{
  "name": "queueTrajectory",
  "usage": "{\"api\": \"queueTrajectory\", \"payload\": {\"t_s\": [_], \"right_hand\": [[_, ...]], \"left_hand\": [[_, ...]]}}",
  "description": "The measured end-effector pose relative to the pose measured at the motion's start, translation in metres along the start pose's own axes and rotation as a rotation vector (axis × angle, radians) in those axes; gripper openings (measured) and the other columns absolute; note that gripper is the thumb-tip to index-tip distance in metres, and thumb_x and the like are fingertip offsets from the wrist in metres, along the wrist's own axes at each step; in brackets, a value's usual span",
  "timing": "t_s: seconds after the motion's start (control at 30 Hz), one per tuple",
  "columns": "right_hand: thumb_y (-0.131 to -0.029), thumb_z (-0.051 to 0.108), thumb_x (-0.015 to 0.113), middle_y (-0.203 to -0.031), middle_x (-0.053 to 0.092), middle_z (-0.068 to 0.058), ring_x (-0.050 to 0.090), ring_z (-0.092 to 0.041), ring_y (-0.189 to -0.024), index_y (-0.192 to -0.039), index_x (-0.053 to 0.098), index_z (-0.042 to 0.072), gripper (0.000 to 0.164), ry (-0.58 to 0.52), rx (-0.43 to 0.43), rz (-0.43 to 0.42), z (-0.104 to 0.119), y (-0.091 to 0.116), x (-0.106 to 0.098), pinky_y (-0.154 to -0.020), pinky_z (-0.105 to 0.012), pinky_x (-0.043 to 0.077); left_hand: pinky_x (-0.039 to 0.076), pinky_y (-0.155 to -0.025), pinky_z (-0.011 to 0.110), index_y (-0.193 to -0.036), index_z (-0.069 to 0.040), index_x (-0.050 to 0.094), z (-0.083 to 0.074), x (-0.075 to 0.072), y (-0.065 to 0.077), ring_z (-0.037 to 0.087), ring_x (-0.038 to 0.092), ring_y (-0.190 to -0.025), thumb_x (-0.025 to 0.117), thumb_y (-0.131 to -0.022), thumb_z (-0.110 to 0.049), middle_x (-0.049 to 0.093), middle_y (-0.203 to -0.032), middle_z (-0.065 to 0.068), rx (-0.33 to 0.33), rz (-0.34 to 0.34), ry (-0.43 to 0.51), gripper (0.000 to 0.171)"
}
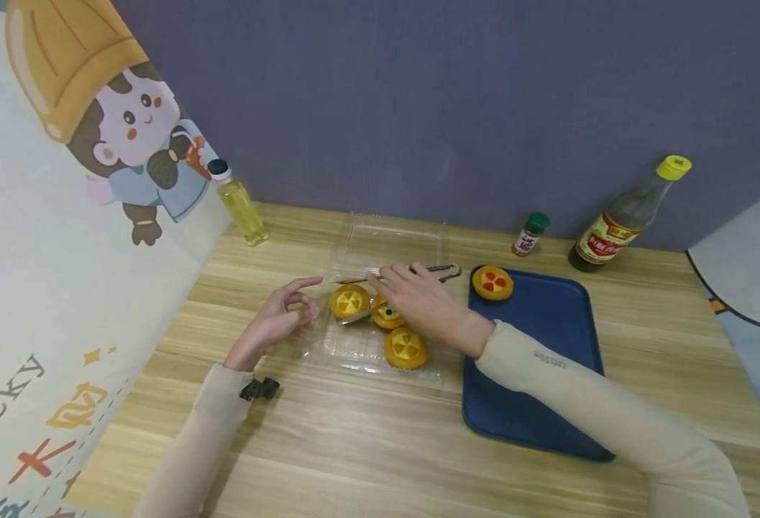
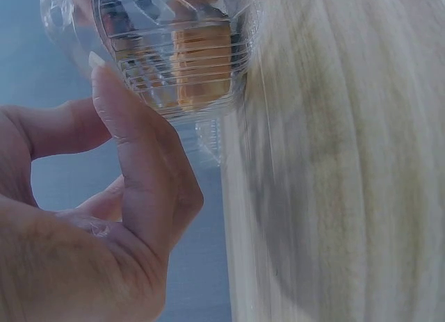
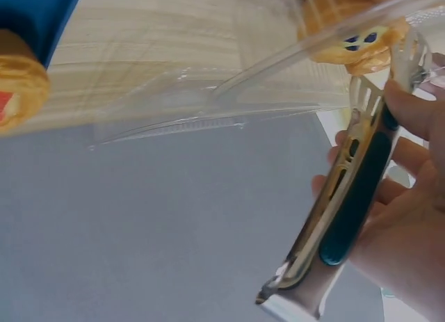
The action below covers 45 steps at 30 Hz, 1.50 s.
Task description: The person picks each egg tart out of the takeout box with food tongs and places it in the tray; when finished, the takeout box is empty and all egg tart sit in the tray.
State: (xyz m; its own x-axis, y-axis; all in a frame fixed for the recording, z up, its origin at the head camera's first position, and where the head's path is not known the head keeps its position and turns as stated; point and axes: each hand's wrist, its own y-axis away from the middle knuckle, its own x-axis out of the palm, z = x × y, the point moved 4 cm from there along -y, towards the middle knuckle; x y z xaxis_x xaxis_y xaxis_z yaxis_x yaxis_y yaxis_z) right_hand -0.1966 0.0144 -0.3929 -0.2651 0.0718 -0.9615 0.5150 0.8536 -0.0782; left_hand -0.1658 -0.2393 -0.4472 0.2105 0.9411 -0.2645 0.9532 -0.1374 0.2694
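Observation:
My right hand [image 1: 426, 306] grips metal kitchen tongs [image 3: 360, 197] with dark green handle grips. In the head view, the tongs' tips are spread on either side of an egg tart [image 1: 350, 302] with yellow fruit wedges. Partly under one tong arm lies a tart with dark blue dots [image 1: 389, 315]. Another yellow-topped tart [image 1: 406, 348] sits closest to me. All three are in an opened clear plastic container [image 1: 354, 351]. My left hand [image 1: 279, 316] hovers by the container's left side, fingers loosely bent and holding nothing; whether a fingertip touches the plastic, I cannot tell.
A tart with red pieces [image 1: 492, 283] rests on the far left corner of a blue tray [image 1: 548, 316], right of the container. Toward the wall stand an oil bottle [image 1: 242, 208], a green-capped spice jar [image 1: 530, 234] and a yellow-capped sauce bottle [image 1: 619, 226].

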Motion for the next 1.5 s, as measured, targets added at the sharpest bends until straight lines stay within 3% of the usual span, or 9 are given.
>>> {"api": "queueTrajectory", "payload": {"t_s": [0.33, 0.97, 1.5], "right_hand": [[-0.098, 0.007, 0.071, -0.136, 0.056, -0.011, 0.054, -0.028, -0.122, -0.161, 0.04, 0.011, 0.07, -0.021, 0.04, 0.07, 0.007, -0.001, -0.004, -0.098, -0.044, 0.051], [-0.095, 0.006, 0.075, -0.135, 0.058, -0.011, 0.057, -0.026, -0.121, -0.161, 0.04, 0.014, 0.076, -0.092, 0.03, 0.107, 0.013, 0.005, -0.007, -0.09, -0.042, 0.051], [-0.102, 0.012, 0.067, -0.141, 0.057, -0.009, 0.054, -0.027, -0.127, -0.159, 0.044, 0.017, 0.062, -0.088, 0.006, 0.173, 0.018, 0.004, -0.005, -0.097, -0.044, 0.054]], "left_hand": [[0.061, -0.061, 0.032, -0.161, -0.012, 0.037, 0.0, 0.0, 0.0, 0.02, 0.065, -0.076, 0.058, -0.095, 0.006, 0.059, -0.112, 0.016, -0.002, -0.003, 0.015, 0.072], [0.061, -0.062, 0.031, -0.162, -0.011, 0.036, 0.0, 0.0, 0.001, 0.019, 0.063, -0.078, 0.058, -0.097, 0.004, 0.059, -0.115, 0.016, -0.018, -0.011, -0.002, 0.07], [0.062, -0.063, 0.032, -0.162, -0.013, 0.036, -0.001, 0.002, 0.001, 0.019, 0.063, -0.078, 0.056, -0.096, 0.005, 0.059, -0.115, 0.017, -0.015, -0.006, 0.001, 0.072]]}}
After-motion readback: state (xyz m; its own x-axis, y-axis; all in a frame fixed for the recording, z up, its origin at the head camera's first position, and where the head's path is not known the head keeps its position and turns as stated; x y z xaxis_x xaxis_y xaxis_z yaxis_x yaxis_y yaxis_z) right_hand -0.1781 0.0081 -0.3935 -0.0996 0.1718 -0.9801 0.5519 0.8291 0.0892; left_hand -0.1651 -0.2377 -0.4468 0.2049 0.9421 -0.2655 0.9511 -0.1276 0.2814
